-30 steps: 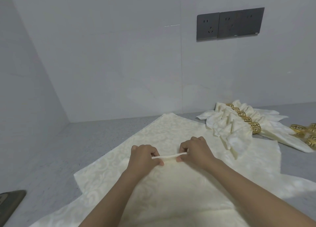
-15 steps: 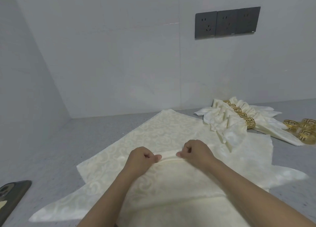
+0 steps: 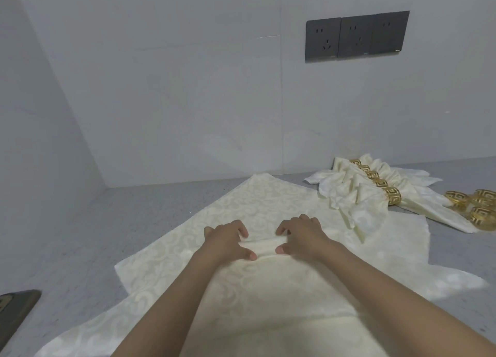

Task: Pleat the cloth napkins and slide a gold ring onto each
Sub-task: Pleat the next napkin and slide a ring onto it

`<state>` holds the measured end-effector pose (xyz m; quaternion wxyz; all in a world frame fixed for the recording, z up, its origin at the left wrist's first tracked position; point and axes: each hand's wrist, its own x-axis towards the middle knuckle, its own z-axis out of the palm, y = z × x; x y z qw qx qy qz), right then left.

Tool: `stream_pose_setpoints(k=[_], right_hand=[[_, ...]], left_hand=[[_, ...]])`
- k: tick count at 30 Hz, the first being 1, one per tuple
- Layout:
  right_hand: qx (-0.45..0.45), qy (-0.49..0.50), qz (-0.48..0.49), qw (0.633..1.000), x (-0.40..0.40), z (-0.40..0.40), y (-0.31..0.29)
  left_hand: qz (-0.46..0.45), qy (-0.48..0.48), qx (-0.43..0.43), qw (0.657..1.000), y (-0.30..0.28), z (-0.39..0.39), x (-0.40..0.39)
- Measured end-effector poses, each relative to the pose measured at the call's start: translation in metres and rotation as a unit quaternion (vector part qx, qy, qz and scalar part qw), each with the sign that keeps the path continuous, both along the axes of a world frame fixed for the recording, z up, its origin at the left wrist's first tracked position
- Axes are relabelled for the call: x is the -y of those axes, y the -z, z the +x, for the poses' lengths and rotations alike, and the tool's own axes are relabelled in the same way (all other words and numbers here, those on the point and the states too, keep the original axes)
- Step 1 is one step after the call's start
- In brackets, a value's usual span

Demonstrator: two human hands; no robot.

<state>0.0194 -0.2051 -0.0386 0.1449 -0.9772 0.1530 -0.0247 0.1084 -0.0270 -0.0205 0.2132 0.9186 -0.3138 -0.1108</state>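
Napkin (image 3: pixel 268 195), cream, soft and limp, is spread flat mid-counter; a raised fold is pinched between thumb and fingers by left hand (image 3: pixel 226 239) and right hand (image 3: pixel 302 235). Pleats are best gathered along that fold edge. Finished napkins (image 3: pixel 357 192) and loose gold rings (image 3: pixel 477 206) sit far right.

A cream damask napkin (image 3: pixel 257 203) lies spread flat on the counter, one corner pointing away, a raised fold (image 3: pixel 264 242) gathered across its middle between the fingers (image 3: pixel 243 231) and thumbs of both hands. Beyond the fingertips to the right, finished pleated napkins (image 3: pixel 357 192) lie in a row, each banded by a gold ring (image 3: pixel 394 195) with a key-pattern cutout. Loose gold rings (image 3: pixel 480 209) cluster further right, just beside them.
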Motion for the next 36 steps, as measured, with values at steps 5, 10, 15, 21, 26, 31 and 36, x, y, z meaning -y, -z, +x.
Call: stream_pose_setpoints(k=[5, 10, 15, 21, 26, 31, 36], right_hand=[[0.016, -0.024, -0.047, 0.998, -0.005, 0.001, -0.01], [0.129, -0.041, -0.091, 0.987, -0.011, -0.014, -0.004], [0.17, -0.073, -0.064, 0.981, -0.019, -0.038, 0.0], [0.137, -0.087, -0.029, 0.986, -0.022, -0.057, -0.001], [0.132, -0.045, 0.078, 0.987, -0.02, -0.068, 0.005], [0.148, 0.02, 0.174, 0.973, -0.021, -0.068, 0.011], [0.114, -0.019, 0.089, 0.989, -0.025, -0.062, 0.009]], left_hand=[[0.038, 0.021, 0.04, 0.998, -0.009, -0.006, 0.004], [-0.039, 0.011, 0.089, 0.995, 0.002, -0.02, -0.004], [-0.087, -0.015, 0.096, 0.991, 0.009, -0.041, -0.018], [-0.085, -0.004, 0.055, 0.995, 0.015, -0.05, -0.029], [-0.097, -0.009, 0.001, 0.995, 0.012, -0.053, -0.038], [-0.15, -0.045, -0.055, 0.986, 0.018, -0.054, -0.04], [-0.142, -0.019, -0.039, 0.989, 0.018, -0.055, -0.039]])
